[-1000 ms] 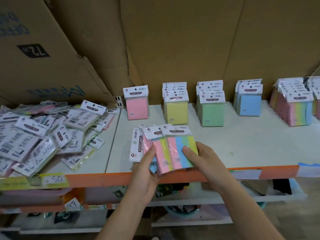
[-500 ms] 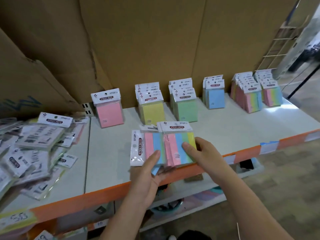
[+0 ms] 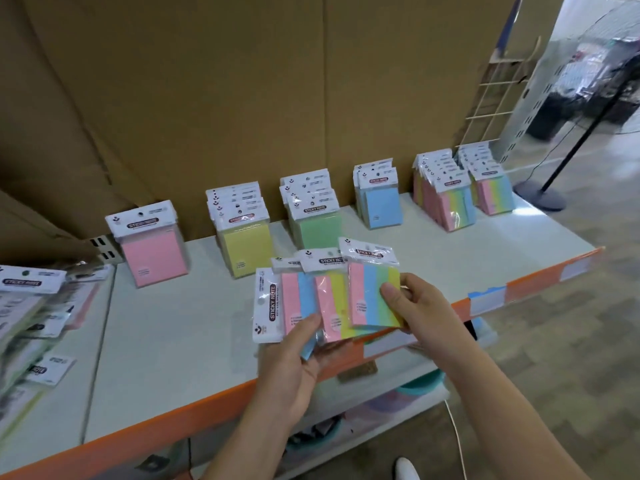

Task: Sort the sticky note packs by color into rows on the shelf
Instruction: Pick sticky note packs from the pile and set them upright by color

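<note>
Sticky note packs (image 3: pixel 311 226) line shelf (image 3: pixel 194 323) before cardboard wall (image 3: pixel 242 98).

I am watching the loose pile of packs (image 3: pixel 27 306) running off the left edge, too smeared for me to count. In the fan of striped packs (image 3: pixel 298 299), each pack is covering part of the next, and the left hand (image 3: pixel 294 362) gripping them is hiding their lower corners. The right hand (image 3: pixel 419 306) is pinching the front striped pack (image 3: pixel 374 296) and masking its right edge. The header cards' small print is blurring out (only "STICKY NOTE" is reading clearly). The lower shelf (image 3: pixel 391 379) is sitting mostly hidden.
</note>
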A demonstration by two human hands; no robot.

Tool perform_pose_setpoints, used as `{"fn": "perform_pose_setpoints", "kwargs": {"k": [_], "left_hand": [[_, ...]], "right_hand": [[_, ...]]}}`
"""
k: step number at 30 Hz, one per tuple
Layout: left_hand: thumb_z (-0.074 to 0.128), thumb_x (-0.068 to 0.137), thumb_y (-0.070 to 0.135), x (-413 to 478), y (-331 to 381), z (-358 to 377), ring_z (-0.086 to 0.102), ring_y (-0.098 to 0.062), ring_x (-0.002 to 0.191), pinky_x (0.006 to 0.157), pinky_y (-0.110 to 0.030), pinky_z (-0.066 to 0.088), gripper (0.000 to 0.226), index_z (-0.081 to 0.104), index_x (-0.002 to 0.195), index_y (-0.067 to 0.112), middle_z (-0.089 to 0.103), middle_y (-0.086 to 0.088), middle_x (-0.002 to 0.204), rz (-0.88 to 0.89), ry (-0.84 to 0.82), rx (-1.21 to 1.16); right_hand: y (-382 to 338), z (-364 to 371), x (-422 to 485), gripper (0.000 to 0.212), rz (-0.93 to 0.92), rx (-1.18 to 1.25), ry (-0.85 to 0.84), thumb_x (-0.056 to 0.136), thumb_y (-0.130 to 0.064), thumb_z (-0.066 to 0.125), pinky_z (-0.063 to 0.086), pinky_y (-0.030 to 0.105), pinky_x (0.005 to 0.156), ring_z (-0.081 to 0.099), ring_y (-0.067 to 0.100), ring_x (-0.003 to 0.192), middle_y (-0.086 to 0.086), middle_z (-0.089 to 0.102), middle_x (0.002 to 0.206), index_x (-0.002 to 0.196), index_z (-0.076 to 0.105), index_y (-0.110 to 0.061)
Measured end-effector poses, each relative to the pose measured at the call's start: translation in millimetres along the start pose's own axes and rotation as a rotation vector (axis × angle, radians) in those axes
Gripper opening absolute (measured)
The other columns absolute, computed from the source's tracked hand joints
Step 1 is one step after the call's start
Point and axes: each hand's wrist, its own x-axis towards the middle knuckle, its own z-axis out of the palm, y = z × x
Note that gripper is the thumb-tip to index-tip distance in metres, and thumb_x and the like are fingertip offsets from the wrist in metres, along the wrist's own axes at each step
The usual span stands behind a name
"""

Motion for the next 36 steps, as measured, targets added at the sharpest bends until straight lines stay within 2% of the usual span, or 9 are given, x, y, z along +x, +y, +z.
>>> {"fn": "perform_pose_setpoints", "kwargs": {"k": [8,11,13,16,19,24,28,32,36], "left_hand": [[0.072,0.073,0.015,33.9,-74.9,90.2,0.071,-0.028,0.103,0.069,-0.041,0.061,0.056,0.057,0.127,0.019,0.073,-0.011,0.113,-0.026,0.009,0.069],[0.073,0.072,0.019,49.4,-105.7,134.4,0.073,-0.026,0.097,0.064,-0.038,0.061,0.054,0.059,0.124,0.019,0.075,-0.009,0.109,-0.029,0.024,0.089],[0.073,0.071,0.021,61.0,-123.5,162.0,0.075,-0.024,0.088,0.062,-0.037,0.060,0.055,0.060,0.124,0.016,0.076,-0.008,0.103,-0.036,0.034,0.107],[0.073,0.069,0.022,76.7,-145.4,194.3,0.075,-0.027,0.081,0.073,-0.042,0.058,0.058,0.062,0.123,0.004,0.076,-0.013,0.098,-0.074,0.066,0.121],[0.072,0.072,0.018,87.2,-159.7,216.3,0.073,-0.038,0.090,0.071,-0.041,0.062,0.052,0.062,0.121,0.006,0.074,-0.018,0.104,-0.075,0.063,0.099],[0.071,0.073,0.017,98.6,-173.8,237.7,0.071,-0.044,0.094,0.066,-0.039,0.061,0.052,0.059,0.123,0.010,0.073,-0.020,0.107,-0.063,0.063,0.105],[0.070,0.074,0.018,104.0,-181.8,242.3,0.071,-0.043,0.094,0.068,-0.041,0.062,0.052,0.058,0.124,0.011,0.074,-0.019,0.107,-0.046,0.058,0.145],[0.069,0.074,0.019,108.7,-187.0,243.0,0.071,-0.043,0.093,0.069,-0.042,0.062,0.048,0.060,0.121,0.013,0.074,-0.019,0.105,-0.029,0.058,0.163],[0.070,0.072,0.019,110.6,-190.2,242.1,0.072,-0.043,0.092,0.069,-0.042,0.062,0.051,0.060,0.121,0.012,0.074,-0.018,0.105,-0.012,0.066,0.155]], "right_hand": [[15.2,-103.3,33.2,0.018,-0.001,-0.107,-0.168,0.098,-0.032,0.059,0.043,0.014,0.053,0.059,-0.001,0.059,-0.017,0.068,0.067,0.105,0.067,-0.018],[21.2,-157.8,50.0,0.020,-0.013,-0.138,-0.200,0.097,-0.032,0.061,0.052,0.033,0.069,0.066,0.011,0.076,0.000,0.075,0.086,0.109,0.067,-0.017],[26.2,-196.1,65.1,0.015,-0.040,-0.128,-0.164,0.096,-0.025,0.064,0.049,0.037,0.070,0.064,0.016,0.077,0.009,0.073,0.089,0.105,0.067,-0.014],[29.4,-250.9,94.2,0.005,-0.086,-0.101,-0.081,0.096,-0.016,0.063,0.044,0.014,0.058,0.060,0.001,0.063,-0.011,0.069,0.072,0.097,0.066,-0.013],[29.9,-300.8,134.1,0.008,-0.096,-0.116,0.017,0.096,-0.013,0.062,0.043,0.008,0.053,0.066,-0.002,0.067,-0.009,0.075,0.085,0.103,0.065,-0.014],[34.6,-353.0,203.5,0.017,-0.089,-0.238,0.171,0.095,-0.008,0.063,0.055,0.037,0.082,0.067,0.029,0.096,0.019,0.069,0.113,0.112,0.060,-0.007],[42.1,-361.2,240.4,0.030,-0.095,-0.534,0.250,0.094,-0.017,0.065,0.042,0.027,0.071,0.061,0.026,0.094,0.017,0.068,0.114,0.119,0.062,-0.002],[47.5,-353.0,255.1,0.038,-0.091,-0.634,0.306,0.094,-0.025,0.064,0.045,0.038,0.093,0.059,0.033,0.113,0.015,0.065,0.122,0.125,0.058,-0.004],[55.0,-350.0,248.7,0.065,-0.093,-0.585,0.314,0.084,-0.031,0.076,0.042,0.039,0.097,0.053,0.029,0.120,0.012,0.058,0.130,0.137,0.047,-0.007]]}}
